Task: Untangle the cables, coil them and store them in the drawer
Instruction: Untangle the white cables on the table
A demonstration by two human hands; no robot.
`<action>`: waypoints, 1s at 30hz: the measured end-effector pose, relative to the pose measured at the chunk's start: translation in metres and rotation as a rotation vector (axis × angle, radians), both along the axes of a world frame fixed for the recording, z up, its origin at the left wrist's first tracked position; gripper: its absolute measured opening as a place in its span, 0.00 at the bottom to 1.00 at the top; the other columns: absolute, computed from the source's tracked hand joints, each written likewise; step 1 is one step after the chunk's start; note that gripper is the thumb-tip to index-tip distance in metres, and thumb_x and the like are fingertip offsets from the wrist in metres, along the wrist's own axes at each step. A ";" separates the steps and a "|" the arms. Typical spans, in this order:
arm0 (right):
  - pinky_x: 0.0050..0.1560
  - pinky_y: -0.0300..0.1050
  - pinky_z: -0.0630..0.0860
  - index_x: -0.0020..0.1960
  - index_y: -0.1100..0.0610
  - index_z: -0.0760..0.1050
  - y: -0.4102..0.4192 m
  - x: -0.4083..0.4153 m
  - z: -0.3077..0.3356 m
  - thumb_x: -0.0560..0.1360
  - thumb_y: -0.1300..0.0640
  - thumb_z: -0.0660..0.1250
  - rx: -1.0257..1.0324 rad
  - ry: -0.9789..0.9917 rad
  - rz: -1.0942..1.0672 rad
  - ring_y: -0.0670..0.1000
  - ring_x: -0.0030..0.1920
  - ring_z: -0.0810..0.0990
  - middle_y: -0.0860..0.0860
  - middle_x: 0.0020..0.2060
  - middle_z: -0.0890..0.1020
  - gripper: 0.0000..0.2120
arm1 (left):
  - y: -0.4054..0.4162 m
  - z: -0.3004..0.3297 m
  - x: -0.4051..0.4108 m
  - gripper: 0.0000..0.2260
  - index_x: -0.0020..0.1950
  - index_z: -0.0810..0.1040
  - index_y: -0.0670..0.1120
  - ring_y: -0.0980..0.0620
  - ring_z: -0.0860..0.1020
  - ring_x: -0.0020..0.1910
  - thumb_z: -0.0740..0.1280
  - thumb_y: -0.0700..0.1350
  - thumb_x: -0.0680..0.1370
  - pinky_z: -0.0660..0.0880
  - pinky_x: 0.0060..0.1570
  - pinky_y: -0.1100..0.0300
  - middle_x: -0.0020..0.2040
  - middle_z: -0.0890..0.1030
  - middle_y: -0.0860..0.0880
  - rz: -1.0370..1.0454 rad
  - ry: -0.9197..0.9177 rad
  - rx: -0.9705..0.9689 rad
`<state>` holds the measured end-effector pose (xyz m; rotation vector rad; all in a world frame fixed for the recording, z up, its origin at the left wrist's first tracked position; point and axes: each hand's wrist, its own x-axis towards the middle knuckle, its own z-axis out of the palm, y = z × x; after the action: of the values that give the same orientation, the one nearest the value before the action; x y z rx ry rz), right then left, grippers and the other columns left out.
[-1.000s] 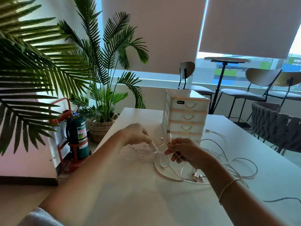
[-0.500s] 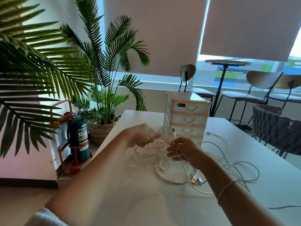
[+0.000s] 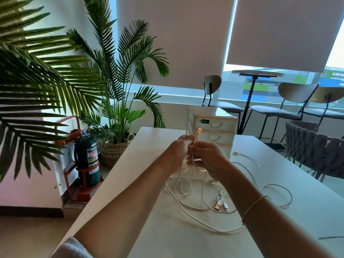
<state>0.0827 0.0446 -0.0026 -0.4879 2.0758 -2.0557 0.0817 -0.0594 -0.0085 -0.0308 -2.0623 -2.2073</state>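
A person seated at a white table (image 3: pixel 149 229) holds both hands together above a loose tangle of white cables (image 3: pixel 188 190), just in front of a small white drawer unit (image 3: pixel 214 125). The left hand (image 3: pixel 178 148) and the right hand (image 3: pixel 208 157) touch at the fingertips, each closed in a pinch on the same cable, whose USB plug (image 3: pixel 198 131) stands upright above the fingers, its orange insert facing the camera and overlapping the drawer unit's second drawer front. From the hands the cable drops to the table, where the rest of the strands lie in loops in front of the drawer unit and to its right. A cluster of metal plug ends (image 3: pixel 220 203) rests on the table in front of the drawer unit, beneath the right forearm, which wears a thin bracelet (image 3: pixel 253 207) at the wrist. The drawer unit's visible drawers are all closed; its lowest part is hidden behind the hands. To the left of the drawer unit, past the table's edge, a palm (image 3: pixel 119 75) stands in a woven basket (image 3: pixel 113 148), with a green fire extinguisher (image 3: pixel 87 157) in a red stand farther left. Behind the drawer unit, chairs (image 3: pixel 214 92) line a window with lowered blinds. A woven grey chair (image 3: pixel 316 151) sits to the right of the drawer unit.
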 end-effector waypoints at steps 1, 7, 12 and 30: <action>0.40 0.44 0.79 0.41 0.60 0.76 -0.001 0.000 0.002 0.77 0.63 0.61 -0.021 -0.025 0.008 0.50 0.33 0.77 0.54 0.32 0.78 0.08 | 0.000 0.001 0.001 0.15 0.56 0.75 0.46 0.46 0.78 0.49 0.54 0.52 0.82 0.74 0.50 0.53 0.48 0.79 0.46 -0.031 -0.013 0.030; 0.33 0.45 0.80 0.44 0.62 0.72 0.003 -0.003 0.015 0.80 0.61 0.56 -0.259 -0.188 0.006 0.51 0.29 0.78 0.56 0.32 0.77 0.10 | -0.011 -0.011 0.019 0.14 0.52 0.74 0.46 0.54 0.77 0.37 0.57 0.56 0.78 0.73 0.38 0.61 0.41 0.80 0.50 -0.251 -0.017 -0.098; 0.18 0.33 0.60 0.40 0.57 0.68 0.027 -0.019 0.037 0.81 0.60 0.55 -0.319 -0.139 -0.219 0.43 0.18 0.63 0.49 0.23 0.67 0.11 | -0.036 -0.040 0.017 0.02 0.44 0.75 0.47 0.61 0.66 0.23 0.67 0.43 0.76 0.64 0.26 0.68 0.31 0.71 0.52 -0.317 -0.071 -0.428; 0.22 0.37 0.57 0.45 0.52 0.77 0.048 -0.026 0.041 0.71 0.55 0.71 0.298 0.319 -0.157 0.41 0.21 0.61 0.48 0.31 0.76 0.04 | -0.041 0.017 -0.006 0.12 0.52 0.82 0.46 0.62 0.69 0.25 0.65 0.52 0.76 0.62 0.24 0.75 0.28 0.73 0.54 0.218 0.267 -0.691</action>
<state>0.0569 0.0927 0.0388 -0.6559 2.6279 -1.7905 0.0756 -0.0999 0.0083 -0.1442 -2.4082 -1.2131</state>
